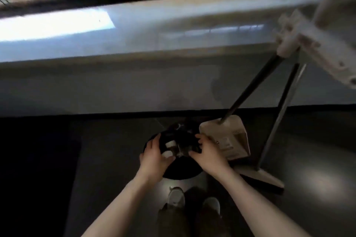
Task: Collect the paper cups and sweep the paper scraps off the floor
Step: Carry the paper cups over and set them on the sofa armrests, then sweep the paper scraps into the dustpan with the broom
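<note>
Paper cups (169, 143) in black bin (181, 173), between hands | left hand (154, 158), right hand (210, 155) on rim | grip unclear

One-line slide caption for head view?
Left hand and right hand at black bin of paper cups; dustpan, broom beside it.

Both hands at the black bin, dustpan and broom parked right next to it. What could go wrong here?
1. The dustpan stands right beside the right hand; pulling that arm back may knock it over.
2. The broom head lies near the shoes; a step right could trip.
3. Pale pieces, likely paper cups, sit at the bin mouth by the left hand; they may spill.
</note>
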The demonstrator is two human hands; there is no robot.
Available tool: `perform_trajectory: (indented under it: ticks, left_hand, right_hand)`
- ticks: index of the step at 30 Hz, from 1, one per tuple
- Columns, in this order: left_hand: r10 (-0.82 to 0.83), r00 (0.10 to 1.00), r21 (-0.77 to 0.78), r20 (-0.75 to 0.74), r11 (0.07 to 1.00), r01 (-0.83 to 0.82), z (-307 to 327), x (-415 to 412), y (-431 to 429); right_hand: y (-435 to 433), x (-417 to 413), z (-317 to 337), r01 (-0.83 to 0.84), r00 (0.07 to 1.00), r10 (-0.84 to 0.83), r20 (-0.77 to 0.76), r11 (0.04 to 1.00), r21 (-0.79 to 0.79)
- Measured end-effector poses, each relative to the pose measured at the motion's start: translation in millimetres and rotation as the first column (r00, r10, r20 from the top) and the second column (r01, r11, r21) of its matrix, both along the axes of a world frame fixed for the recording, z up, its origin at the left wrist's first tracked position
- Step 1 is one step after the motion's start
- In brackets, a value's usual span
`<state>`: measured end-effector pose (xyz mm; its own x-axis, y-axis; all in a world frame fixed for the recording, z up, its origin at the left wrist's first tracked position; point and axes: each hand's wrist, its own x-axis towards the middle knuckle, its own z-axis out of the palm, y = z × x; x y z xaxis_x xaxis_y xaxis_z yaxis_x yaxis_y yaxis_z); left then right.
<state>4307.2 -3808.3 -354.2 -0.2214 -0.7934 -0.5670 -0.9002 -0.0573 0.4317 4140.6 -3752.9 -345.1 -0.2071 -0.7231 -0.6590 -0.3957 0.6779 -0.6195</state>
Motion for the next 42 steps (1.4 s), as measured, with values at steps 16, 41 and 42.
perform_trajectory:
  ticks: [16, 41, 42]
  left_hand:
    - [-0.305, 0.835, -0.359, -0.458, 0.923, 0.140, 239.9, -133.4, -0.5]
    - [-0.818, 0.395, -0.416, -0.418, 0.559, 0.717, 196.4, -252.1, -84.4]
    - [-0.823, 0.393, -0.413, -0.409, 0.551, 0.725, 193.9, -251.3, -85.7]
  right_hand:
    - [93.4, -81.7, 246.7, 0.187, 0.977, -0.207, -0.050, 0.947, -0.262]
    - [-79.6, -231.5, 263.6, 0.474, 0.867, -0.492, 0.075, 0.771, -0.426]
    - [-87.3, -233.1, 259.0, 0.493, 0.859, -0.502, 0.099, 0.762, -0.419]
